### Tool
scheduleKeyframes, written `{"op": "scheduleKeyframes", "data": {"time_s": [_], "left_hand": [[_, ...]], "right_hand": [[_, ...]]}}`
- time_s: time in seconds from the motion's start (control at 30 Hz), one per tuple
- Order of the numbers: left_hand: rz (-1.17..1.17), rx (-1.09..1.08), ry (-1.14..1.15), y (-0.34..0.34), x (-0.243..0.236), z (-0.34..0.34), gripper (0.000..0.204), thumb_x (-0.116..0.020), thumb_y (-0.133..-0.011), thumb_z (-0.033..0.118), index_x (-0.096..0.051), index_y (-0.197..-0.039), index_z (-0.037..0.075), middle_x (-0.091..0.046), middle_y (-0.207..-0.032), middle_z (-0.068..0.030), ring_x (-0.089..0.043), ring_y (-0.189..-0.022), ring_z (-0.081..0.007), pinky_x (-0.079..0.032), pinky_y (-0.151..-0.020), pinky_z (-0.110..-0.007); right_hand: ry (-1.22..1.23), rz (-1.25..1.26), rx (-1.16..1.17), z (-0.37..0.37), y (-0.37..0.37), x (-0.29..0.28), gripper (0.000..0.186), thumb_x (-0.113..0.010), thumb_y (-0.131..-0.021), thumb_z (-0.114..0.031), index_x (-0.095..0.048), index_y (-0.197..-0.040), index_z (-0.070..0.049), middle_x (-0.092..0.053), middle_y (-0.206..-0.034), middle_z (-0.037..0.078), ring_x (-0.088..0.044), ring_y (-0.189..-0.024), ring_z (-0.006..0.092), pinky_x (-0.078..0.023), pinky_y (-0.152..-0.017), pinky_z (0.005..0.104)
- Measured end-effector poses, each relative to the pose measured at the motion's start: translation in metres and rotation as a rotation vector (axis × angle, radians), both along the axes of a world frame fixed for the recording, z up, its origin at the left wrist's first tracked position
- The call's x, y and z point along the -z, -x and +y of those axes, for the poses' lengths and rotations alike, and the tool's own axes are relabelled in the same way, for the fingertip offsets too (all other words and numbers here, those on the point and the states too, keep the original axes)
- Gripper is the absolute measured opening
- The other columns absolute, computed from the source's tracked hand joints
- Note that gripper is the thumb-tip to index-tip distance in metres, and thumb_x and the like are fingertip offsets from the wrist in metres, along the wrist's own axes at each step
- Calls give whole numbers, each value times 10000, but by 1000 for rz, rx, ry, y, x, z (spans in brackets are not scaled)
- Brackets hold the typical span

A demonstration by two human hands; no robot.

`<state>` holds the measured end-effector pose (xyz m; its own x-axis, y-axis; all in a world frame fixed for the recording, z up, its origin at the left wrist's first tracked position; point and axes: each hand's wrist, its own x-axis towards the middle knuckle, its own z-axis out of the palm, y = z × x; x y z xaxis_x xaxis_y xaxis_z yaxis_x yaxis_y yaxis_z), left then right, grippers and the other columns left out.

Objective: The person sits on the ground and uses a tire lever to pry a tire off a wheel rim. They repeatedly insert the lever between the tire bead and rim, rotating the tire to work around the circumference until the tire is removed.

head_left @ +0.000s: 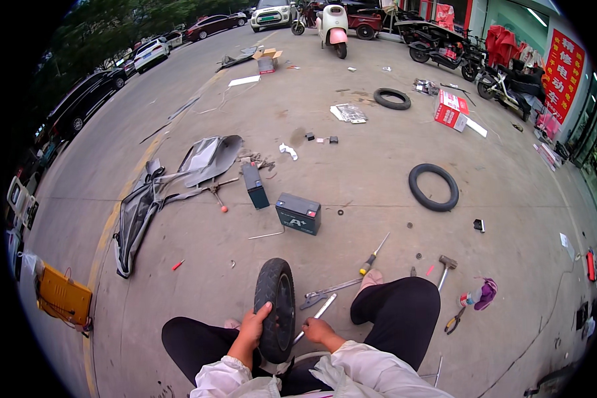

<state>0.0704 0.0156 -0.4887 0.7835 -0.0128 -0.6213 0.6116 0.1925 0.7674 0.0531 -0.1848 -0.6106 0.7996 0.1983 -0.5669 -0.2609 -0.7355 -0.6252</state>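
Observation:
A small black-tyred wheel stands upright between my knees. My left hand is closed round the left side of its tyre, thumb on the near face. To the right of the wheel, my right hand is curled around a silver metal bar, which slants with its lower end near the wheel's rim. Its fingertips are partly hidden. Just beyond the bar lie a long wrench and a blue-grey tool. A yellow-handled screwdriver points away from my right foot.
Two dark batteries stand ahead. A grey folded cover spreads left, near a yellow case. On the right are a hammer, pliers and a loose tyre. Scooters and cars are parked farther off.

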Motion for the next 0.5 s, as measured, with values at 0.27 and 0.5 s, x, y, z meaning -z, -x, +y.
{"op": "scheduleKeyframes", "data": {"time_s": [0.27,0.5], "left_hand": [[7,4,0,0,-2,-1,509,-708,-860,468,-622,-1068,12,-657,-856,-95,-637,-703,-207,-525,-667,-344],[11,10,11,0,1,0,509,-697,-866,480,-622,-1062,15,-656,-852,-96,-637,-700,-210,-527,-663,-350]], "right_hand": [[8,-13,-15,0,0,3,363,-549,-908,-330,-672,-1087,-38,-672,-1083,227,-627,-1048,400,-489,-922,468],[0,-11,-15,0,-1,4,353,-558,-905,-321,-673,-1083,-38,-674,-1078,225,-629,-1044,401,-492,-915,470]]}}
